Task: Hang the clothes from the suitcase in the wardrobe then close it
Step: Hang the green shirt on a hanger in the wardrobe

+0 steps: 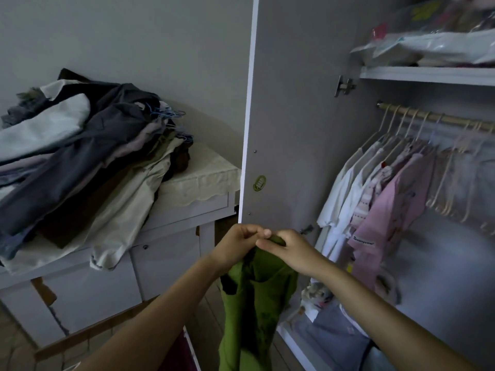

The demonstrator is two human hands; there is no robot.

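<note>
A green garment (254,309) hangs down in front of me, held at its top by both hands. My left hand (235,246) and my right hand (290,251) pinch the fabric side by side at its upper edge. The wardrobe stands open at right, its door (289,116) swung out just beyond my hands. Inside, a wooden rail (434,117) carries several pale hangers, with white and pink clothes (380,194) on the left part and bare hangers (460,183) further right. No suitcase is in view.
A heap of dark and pale clothes with blue hangers (80,162) lies on a white cabinet (187,207) at left. The wardrobe's upper shelf (428,73) holds plastic-wrapped bundles. Folded items (334,333) sit on the wardrobe floor.
</note>
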